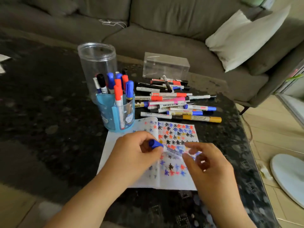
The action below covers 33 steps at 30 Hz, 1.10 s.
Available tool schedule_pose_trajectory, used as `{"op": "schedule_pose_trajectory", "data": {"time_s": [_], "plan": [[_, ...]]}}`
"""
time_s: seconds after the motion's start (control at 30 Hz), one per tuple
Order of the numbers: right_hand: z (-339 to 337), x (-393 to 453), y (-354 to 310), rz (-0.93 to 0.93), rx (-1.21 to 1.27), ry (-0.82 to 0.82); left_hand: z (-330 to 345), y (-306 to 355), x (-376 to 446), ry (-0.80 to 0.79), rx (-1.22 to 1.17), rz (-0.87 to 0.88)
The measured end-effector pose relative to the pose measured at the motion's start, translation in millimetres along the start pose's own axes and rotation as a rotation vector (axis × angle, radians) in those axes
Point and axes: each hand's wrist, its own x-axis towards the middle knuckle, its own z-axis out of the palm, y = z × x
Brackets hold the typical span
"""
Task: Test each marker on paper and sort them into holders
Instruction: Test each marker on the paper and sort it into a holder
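Single head-worn view, forward and down, close over the table.

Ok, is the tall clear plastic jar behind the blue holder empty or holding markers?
Empty: the tall clear plastic jar shows nothing inside; the markers stand in the blue holder before it.

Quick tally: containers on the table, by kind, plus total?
Clear round jar: 1
Clear rectangular box: 1
Blue pen holder, with markers standing in it: 1
Total: 3
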Motion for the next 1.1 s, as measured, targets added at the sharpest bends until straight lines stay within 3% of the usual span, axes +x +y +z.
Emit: {"op": "schedule_pose_trajectory", "data": {"time_s": [0.07,0.17,0.27,0.37,0.5,0.8,1.1], "plan": [[14.0,10.9,-17.6,-0.216,-0.107,-0.143,-10.5,3.0,-4.5,0.024,0.045,0.020],[39.6,24.3,-39.3,-0.330,-0.121,-0.258,-29.7,6.2,-8.2,0.073,0.043,0.045],[49.1,33.7,-55.1,-0.346,-0.091,-0.192,-55.6,2.4,-4.6,0.154,0.123,0.107],[38.2,48.1,-79.0,-0.291,0.039,-0.090,-86.1,-7.9,7.7,0.263,0.392,0.219],[33.3,75.1,-110.5,-0.270,0.196,-0.035,-102.5,-13.0,23.1,0.209,0.623,0.173],[68.5,116.9,-125.5,-0.229,0.096,-0.135,-94.2,-21.0,21.2,0.079,0.635,0.129],[63.3,125.8,-133.7,-0.522,-0.066,-0.195,-83.2,-22.3,19.9,0.145,0.668,0.171]]}}
